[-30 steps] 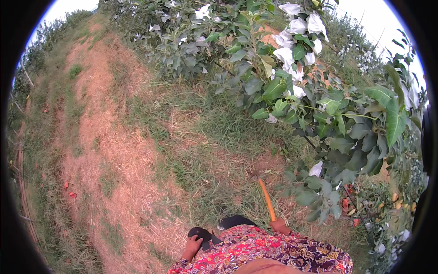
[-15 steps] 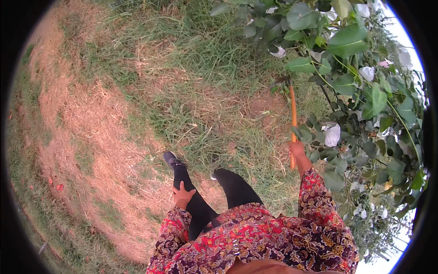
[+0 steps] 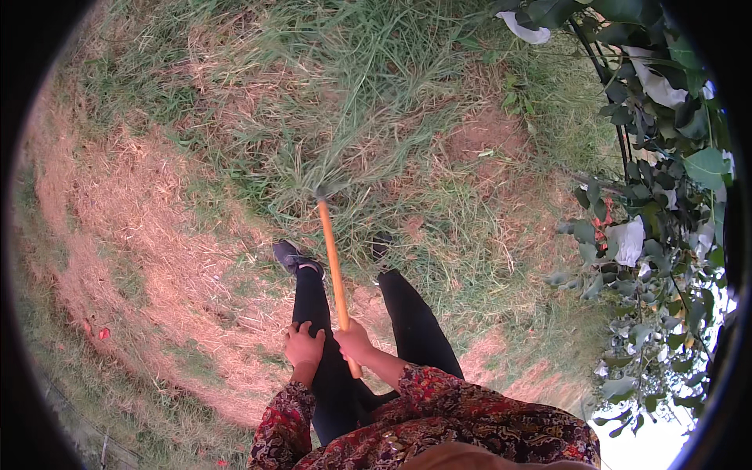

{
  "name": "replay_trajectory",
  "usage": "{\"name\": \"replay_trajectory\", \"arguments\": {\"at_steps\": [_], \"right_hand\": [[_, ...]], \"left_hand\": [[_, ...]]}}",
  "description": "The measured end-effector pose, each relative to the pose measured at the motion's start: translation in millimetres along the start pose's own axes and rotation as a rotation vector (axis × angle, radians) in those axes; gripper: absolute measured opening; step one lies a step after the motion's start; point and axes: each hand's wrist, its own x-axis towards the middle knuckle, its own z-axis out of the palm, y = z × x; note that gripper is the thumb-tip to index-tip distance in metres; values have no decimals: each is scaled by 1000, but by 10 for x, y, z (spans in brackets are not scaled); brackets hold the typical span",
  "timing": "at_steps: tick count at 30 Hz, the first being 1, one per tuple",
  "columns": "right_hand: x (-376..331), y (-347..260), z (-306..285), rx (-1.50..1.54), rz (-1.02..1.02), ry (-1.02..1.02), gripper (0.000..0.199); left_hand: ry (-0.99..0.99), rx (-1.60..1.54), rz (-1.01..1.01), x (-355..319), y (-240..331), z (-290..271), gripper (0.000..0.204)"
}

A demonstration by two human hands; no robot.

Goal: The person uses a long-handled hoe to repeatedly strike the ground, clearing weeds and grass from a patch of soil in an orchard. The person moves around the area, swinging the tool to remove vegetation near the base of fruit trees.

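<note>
My right hand (image 3: 355, 342) is wrapped round the lower part of the orange wooden handle of a sickle (image 3: 334, 266). The handle slants up and slightly left between my legs. Its dark blade (image 3: 330, 190) lies among the grass (image 3: 313, 168), blurred and partly hidden. My left hand (image 3: 304, 345) rests on my left leg, fingers spread over the black trousers, just beside my right hand and holding nothing. Below the blade is my left shoe (image 3: 290, 255); grass partly covers my right shoe (image 3: 381, 246).
Leafy branches (image 3: 619, 188) with white bags (image 3: 629, 240) on them hang along the right side. Dry cut straw (image 3: 157, 227) covers the ground to the left, with a red scrap (image 3: 104, 333) on it. A bare soil patch (image 3: 489, 141) lies ahead to the right.
My right hand has swung the sickle from beside the branches on the right to between my legs, its blade now in the grass. My left hand stays on my leg.
</note>
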Motion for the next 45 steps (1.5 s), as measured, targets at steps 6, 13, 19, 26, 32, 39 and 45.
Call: {"name": "replay_trajectory", "arguments": {"at_steps": [6, 13, 19, 26, 32, 39, 45], "right_hand": [[-149, -635, -1445, -98, -184, 247, 14], [581, -3176, -2439, 867, -853, 558, 17], [1057, -2052, 550, 385, -358, -10, 16], [386, -951, -1008, 37, -178, 68, 18], [323, -2196, -2308, 566, -600, 468, 15], [1038, -3575, -997, 774, -582, 64, 24], [490, -865, 473, -219, -174, -179, 24]], "left_hand": [[-24, -22, -4, 62, 82, -97, 43], [-45, -70, -1, 68, -53, -50, 42], [-26, -92, 28, 148, -115, 26, 41], [-32, -126, 26, 207, -162, -68, 38], [-27, -139, 34, 218, -195, -121, 37], [-17, -149, 70, 293, -301, -55, 36], [-66, -140, 51, 364, -263, -167, 36]]}}
